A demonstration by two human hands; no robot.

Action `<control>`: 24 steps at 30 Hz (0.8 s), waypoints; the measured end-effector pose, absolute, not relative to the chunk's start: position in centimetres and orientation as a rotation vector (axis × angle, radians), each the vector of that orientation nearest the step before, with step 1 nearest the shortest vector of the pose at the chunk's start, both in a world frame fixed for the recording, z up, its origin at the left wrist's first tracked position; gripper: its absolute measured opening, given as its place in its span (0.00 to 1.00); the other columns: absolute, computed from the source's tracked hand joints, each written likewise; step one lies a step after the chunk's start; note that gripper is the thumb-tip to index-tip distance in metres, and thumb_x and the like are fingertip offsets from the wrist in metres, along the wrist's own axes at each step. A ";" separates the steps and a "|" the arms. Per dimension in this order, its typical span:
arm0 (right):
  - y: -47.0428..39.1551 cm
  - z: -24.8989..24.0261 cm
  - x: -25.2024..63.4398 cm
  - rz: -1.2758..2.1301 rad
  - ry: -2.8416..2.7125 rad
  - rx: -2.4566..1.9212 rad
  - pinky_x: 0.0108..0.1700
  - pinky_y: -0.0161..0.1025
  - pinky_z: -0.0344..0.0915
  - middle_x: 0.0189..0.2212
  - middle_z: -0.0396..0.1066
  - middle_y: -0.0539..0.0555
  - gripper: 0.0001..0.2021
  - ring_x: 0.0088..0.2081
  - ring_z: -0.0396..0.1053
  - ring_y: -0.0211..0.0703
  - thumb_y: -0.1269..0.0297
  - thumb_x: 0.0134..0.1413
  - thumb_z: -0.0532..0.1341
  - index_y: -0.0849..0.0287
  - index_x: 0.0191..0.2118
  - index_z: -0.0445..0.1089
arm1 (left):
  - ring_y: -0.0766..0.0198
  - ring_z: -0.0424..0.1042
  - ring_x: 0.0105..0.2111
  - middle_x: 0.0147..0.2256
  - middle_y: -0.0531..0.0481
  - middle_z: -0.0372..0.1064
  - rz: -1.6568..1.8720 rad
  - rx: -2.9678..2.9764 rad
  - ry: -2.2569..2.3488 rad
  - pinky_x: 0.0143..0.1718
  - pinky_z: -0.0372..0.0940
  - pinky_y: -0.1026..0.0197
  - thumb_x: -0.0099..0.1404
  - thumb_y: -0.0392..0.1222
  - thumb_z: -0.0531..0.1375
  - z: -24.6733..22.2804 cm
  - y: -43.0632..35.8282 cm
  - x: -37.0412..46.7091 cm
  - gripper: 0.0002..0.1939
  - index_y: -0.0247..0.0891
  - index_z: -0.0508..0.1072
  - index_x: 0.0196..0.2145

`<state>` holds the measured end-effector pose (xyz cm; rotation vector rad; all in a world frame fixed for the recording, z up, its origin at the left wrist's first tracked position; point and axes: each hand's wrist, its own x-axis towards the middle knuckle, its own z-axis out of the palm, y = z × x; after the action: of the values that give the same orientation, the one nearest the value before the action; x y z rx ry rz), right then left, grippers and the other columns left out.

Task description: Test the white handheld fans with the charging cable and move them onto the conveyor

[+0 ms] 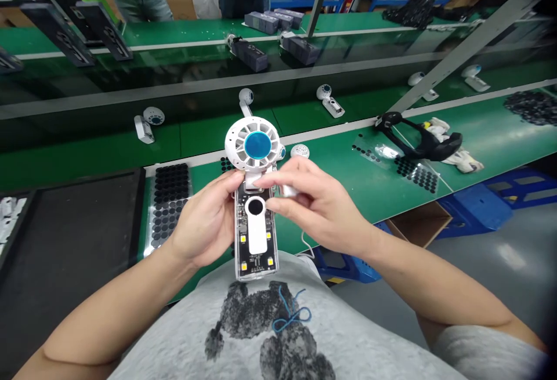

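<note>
In front of my chest is a handheld fan [257,223], its round white head with a blue centre facing up. Its clear-cased body shows a black circuit board, yellow-white LEDs and a white keyhole-shaped piece with a black disc [255,206]. My left hand [209,212] wraps the fan's left side, thumb at the neck. My right hand [315,200] is curled at the other side; its index fingertip touches the neck and its thumb tip lies beside the black disc. The remaining right fingers are bent under and partly hidden, near a white piece behind them.
Sheets of black round stickers [169,206] lie left on the green table, with another sheet [416,174] to the right. A black tool-like object [420,139] rests near white gloves [467,159]. More fans [331,101] sit on the conveyor beyond. Two people stand opposite.
</note>
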<state>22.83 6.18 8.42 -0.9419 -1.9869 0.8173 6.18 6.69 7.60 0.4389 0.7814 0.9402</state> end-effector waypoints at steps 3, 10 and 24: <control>5.8 7.9 23.2 0.522 -2.136 -0.824 0.30 0.34 0.61 0.28 0.56 0.50 0.15 0.31 0.59 0.37 0.59 0.57 0.58 0.61 0.47 0.69 | 0.62 0.71 0.31 0.31 0.47 0.71 0.930 0.400 0.778 0.35 0.67 0.62 0.64 0.37 0.51 8.1 7.1 6.0 0.10 0.33 0.72 0.34; 5.6 6.3 22.8 -0.169 -2.387 -0.784 0.20 0.38 0.56 0.24 0.63 0.52 0.25 0.23 0.58 0.40 0.48 0.58 0.52 0.70 0.44 0.68 | 0.63 0.71 0.27 0.28 0.47 0.71 0.923 0.341 0.907 0.31 0.68 0.62 0.62 0.35 0.53 7.3 7.5 6.8 0.07 0.31 0.71 0.33; 8.5 -1.4 31.2 0.712 -1.495 -1.568 0.37 0.34 0.66 0.32 0.67 0.53 0.13 0.36 0.68 0.41 0.60 0.63 0.48 0.53 0.42 0.70 | 0.69 0.67 0.27 0.30 0.50 0.67 0.887 0.790 1.218 0.29 0.66 0.63 0.66 0.41 0.54 -5.9 33.5 18.1 0.09 0.31 0.68 0.37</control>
<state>31.16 8.53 -1.35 -1.5679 -1.4946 0.7115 18.07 33.48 -5.86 0.7897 1.2176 0.8870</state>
